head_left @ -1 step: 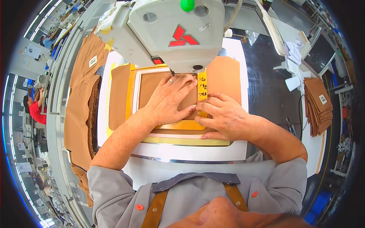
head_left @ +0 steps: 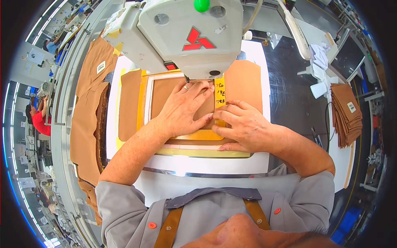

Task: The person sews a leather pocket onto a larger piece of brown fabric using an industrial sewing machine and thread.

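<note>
Beneath the pale grey head of a sewing machine (head_left: 190, 53), a brown fabric piece (head_left: 163, 93) shows inside a yellow template frame (head_left: 200, 135) with white inner edging. My left hand (head_left: 182, 108), a ring on one finger, rests flat on this fabric, its fingertips near the frame's right side and close under the machine head. At the frame's lower right corner lies my right hand (head_left: 244, 127), fingers spread over the yellow border, thumb on the lower strip. The thumb of my left hand almost meets the right fingertips. More brown fabric (head_left: 244, 82) extends beyond the frame on the right.
Brown fabric pieces (head_left: 87, 128) are piled along the left side. Another stack of brown pieces (head_left: 345, 120) sits on the white side table at right. A slim white lamp-like arm (head_left: 295, 35) hangs at upper right. Far left, a person in red (head_left: 40, 123) is at work.
</note>
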The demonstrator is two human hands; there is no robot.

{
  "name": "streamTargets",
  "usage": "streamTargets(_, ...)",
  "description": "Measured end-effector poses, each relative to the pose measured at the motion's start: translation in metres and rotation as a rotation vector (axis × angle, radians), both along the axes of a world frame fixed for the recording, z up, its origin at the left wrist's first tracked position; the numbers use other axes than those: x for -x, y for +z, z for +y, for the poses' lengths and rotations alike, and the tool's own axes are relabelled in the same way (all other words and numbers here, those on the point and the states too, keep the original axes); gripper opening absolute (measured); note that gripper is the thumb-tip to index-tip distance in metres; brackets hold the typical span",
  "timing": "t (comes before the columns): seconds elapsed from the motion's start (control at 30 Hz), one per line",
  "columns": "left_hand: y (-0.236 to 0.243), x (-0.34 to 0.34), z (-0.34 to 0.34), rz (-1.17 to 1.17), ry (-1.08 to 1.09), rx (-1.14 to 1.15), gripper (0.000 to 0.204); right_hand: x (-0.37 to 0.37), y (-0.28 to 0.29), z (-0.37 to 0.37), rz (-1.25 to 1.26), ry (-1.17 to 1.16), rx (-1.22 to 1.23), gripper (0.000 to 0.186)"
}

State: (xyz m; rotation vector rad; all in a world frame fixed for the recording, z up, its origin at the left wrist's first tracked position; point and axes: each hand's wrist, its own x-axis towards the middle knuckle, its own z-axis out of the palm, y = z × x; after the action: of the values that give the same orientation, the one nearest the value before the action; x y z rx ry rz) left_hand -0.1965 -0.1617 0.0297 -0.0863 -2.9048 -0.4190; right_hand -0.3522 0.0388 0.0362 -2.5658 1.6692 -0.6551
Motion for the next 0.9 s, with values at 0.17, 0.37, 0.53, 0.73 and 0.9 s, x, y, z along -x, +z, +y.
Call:
streamTargets(0.17, 0.0, 0.002, 0.005, 0.046, 0.063, -0.002, 0.061, 0.002, 0.004, 0.0, 0.024, -0.051, -0.024, 0.049)
streamTargets(0.37, -0.002, -0.006, 0.006, -0.004, 0.029, -0.246, 0.036, 0.008, -0.002, -0.003, 0.036, -0.099, 0.002, 0.05)
streamTargets(0.53, 0.003, -0.013, 0.014, 0.103, -0.001, -0.053, 0.031, 0.013, -0.003, -0.006, 0.027, -0.138, 0.017, 0.051)
streamTargets(0.73, -0.01, -0.021, 0.007, 0.184, -0.05, -0.013, 0.033, 0.016, -0.005, -0.01, 0.063, -0.185, 0.036, 0.051)
streamTargets(0.9, -0.004, -0.012, 0.006, 0.159, -0.011, -0.095, 0.038, 0.022, -0.007, -0.012, 0.114, -0.229, 0.042, 0.052)
